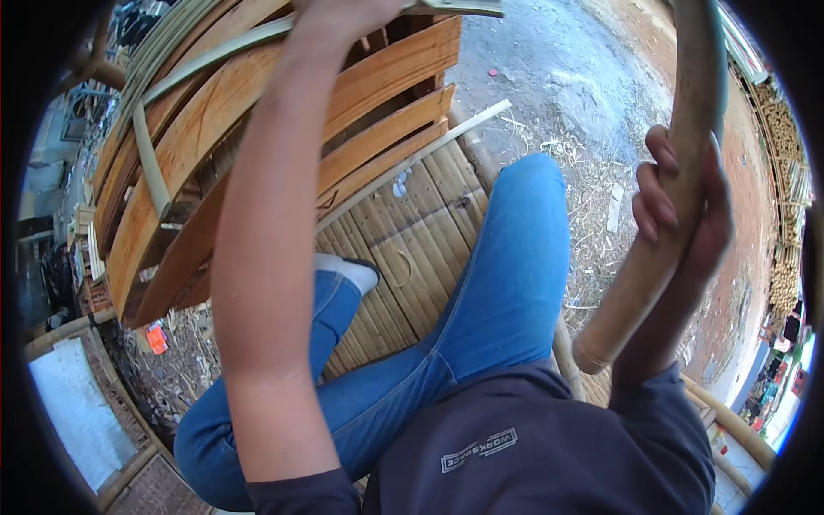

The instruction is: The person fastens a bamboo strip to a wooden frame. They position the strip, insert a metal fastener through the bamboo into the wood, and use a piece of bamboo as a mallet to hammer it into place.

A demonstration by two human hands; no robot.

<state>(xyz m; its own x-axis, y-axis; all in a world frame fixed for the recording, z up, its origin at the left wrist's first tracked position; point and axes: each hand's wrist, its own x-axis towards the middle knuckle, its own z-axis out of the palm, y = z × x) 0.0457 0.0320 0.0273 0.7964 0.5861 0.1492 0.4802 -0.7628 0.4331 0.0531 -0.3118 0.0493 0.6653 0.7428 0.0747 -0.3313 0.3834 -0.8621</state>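
My right hand [687,197] is wrapped round a thick, smooth, tan pole [644,287] that looks like bamboo or wood. Its rounded lower end hangs near my right side, and its upper part runs out of view at the top. Stretched forward, my left hand [352,15] is at the upper edge, over a curved slatted wooden piece [390,73]. A pale strip [459,8] sticks out to the right beside that hand. The left fingers are cut off by the frame, so I cannot tell whether they grip the strip.
I sit with bent legs on a split-bamboo platform [386,249]. Long pale strips [215,50] lie across the wooden slats. Shavings [592,180] litter the ground on the right. Stacked bamboo pieces [783,172] stand at the far right, and a whitish sheet [77,416] lies at lower left.
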